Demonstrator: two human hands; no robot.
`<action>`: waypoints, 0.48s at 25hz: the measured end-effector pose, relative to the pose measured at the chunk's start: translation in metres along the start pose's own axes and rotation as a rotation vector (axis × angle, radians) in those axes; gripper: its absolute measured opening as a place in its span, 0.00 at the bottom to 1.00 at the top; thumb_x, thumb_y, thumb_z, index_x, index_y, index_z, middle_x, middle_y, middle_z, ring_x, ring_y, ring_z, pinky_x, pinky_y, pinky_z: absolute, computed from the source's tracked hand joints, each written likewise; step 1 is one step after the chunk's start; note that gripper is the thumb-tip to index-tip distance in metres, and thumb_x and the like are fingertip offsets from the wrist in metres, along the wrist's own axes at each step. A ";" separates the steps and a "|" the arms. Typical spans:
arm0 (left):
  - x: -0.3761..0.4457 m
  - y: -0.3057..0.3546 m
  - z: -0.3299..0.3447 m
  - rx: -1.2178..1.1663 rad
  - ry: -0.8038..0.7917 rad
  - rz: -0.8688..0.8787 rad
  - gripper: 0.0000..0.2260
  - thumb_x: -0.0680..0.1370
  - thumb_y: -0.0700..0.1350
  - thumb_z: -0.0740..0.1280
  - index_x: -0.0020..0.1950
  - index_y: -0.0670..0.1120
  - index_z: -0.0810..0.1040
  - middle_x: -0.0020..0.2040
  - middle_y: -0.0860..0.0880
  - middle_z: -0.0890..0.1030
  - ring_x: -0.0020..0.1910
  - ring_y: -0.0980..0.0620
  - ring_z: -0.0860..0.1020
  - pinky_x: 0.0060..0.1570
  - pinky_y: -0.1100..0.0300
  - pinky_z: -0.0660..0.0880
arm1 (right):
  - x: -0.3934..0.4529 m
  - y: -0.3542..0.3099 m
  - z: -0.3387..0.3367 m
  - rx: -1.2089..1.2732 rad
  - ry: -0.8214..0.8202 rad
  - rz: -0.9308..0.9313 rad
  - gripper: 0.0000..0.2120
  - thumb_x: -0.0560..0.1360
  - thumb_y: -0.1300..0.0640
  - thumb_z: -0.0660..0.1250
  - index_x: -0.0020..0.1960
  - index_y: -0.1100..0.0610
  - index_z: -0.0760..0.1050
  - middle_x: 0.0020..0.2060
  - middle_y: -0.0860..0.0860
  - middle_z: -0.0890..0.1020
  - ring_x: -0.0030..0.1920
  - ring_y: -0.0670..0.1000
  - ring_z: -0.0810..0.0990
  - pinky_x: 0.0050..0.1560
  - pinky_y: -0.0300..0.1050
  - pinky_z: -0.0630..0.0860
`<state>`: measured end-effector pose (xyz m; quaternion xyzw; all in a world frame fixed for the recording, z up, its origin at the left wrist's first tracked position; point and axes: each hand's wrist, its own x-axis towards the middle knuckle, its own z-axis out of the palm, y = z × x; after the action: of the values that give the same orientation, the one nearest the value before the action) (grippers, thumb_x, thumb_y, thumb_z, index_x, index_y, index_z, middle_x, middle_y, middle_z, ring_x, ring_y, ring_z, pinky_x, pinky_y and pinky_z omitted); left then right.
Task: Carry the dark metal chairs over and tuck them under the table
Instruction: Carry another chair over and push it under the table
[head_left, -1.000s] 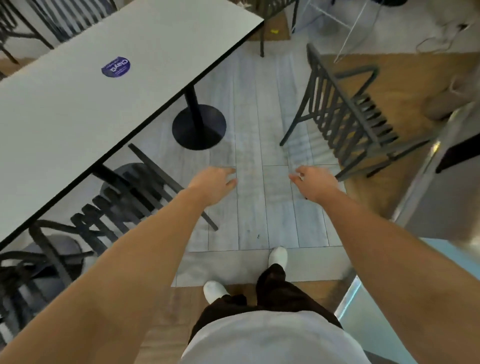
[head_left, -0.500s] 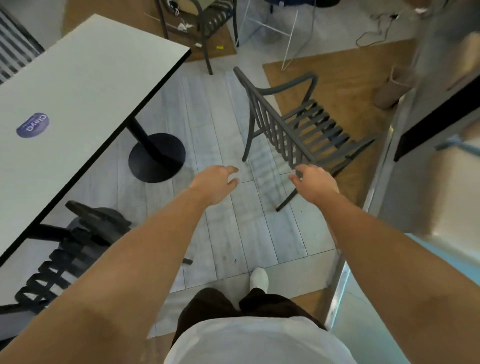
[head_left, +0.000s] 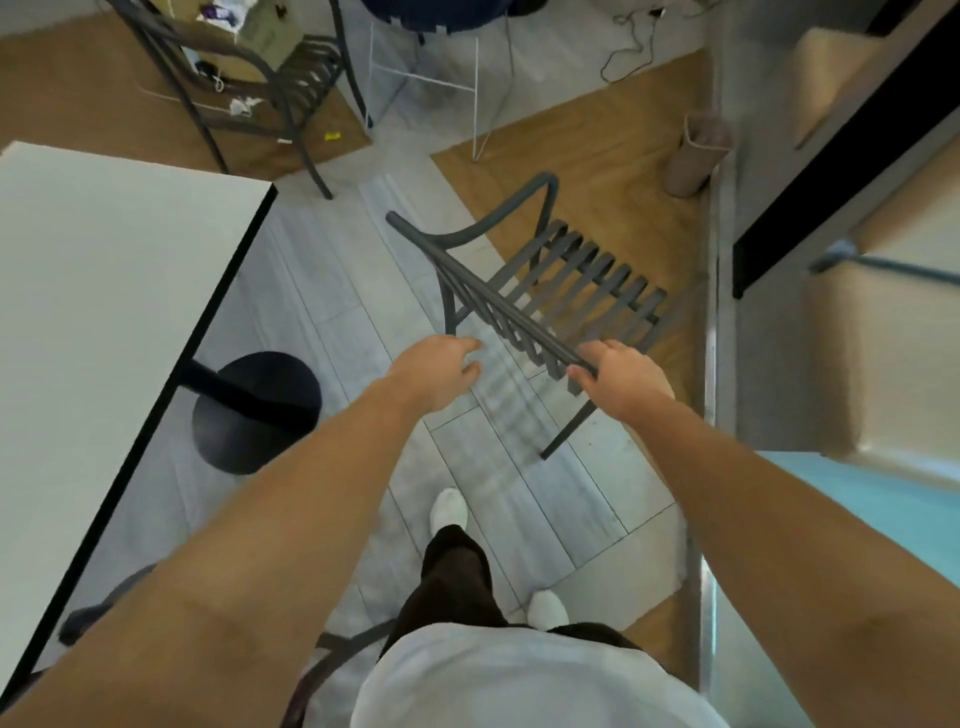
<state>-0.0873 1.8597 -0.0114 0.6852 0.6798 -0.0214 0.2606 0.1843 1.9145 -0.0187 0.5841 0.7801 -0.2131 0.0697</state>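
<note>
A dark metal chair (head_left: 566, 270) with a slatted seat and back stands on the floor ahead of me, its back toward me. My right hand (head_left: 621, 376) is at the near end of the chair's top rail, fingers touching it. My left hand (head_left: 441, 369) hovers loosely open just left of the backrest, holding nothing. The white table (head_left: 104, 291) with a black edge fills the left side, on a black round pedestal base (head_left: 257, 410).
Another dark chair (head_left: 280, 88) loaded with clutter stands at the back. A white wire frame (head_left: 426, 83) and cables lie behind. A brown bag (head_left: 698, 156) leans by the right wall. Parts of a tucked chair (head_left: 332, 654) show near my legs.
I have stepped closer and turned right; the chair is now directly in front. My right hand has reached its top rail, and my left hand has come near the backrest.
</note>
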 end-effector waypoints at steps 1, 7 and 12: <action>0.015 -0.010 -0.008 0.013 -0.005 0.026 0.20 0.85 0.55 0.58 0.77 0.52 0.69 0.72 0.45 0.74 0.67 0.43 0.73 0.63 0.49 0.73 | 0.011 -0.007 -0.001 0.011 -0.013 0.018 0.21 0.83 0.40 0.60 0.68 0.53 0.74 0.58 0.55 0.78 0.57 0.60 0.78 0.53 0.55 0.77; 0.100 -0.056 -0.057 0.089 -0.021 0.154 0.17 0.84 0.52 0.60 0.73 0.51 0.73 0.69 0.45 0.76 0.65 0.43 0.74 0.62 0.48 0.75 | 0.061 -0.045 -0.007 0.081 -0.079 0.144 0.28 0.82 0.39 0.61 0.76 0.54 0.68 0.67 0.56 0.76 0.65 0.60 0.76 0.60 0.56 0.76; 0.158 -0.079 -0.070 0.129 -0.060 0.208 0.21 0.83 0.53 0.63 0.76 0.51 0.70 0.71 0.47 0.74 0.68 0.44 0.72 0.65 0.46 0.73 | 0.090 -0.055 0.003 0.115 -0.127 0.189 0.24 0.82 0.40 0.63 0.73 0.52 0.70 0.62 0.55 0.78 0.61 0.58 0.78 0.57 0.54 0.76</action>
<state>-0.1728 2.0275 -0.0372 0.7664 0.5943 -0.0585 0.2368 0.1047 1.9807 -0.0398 0.6433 0.7022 -0.2865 0.1051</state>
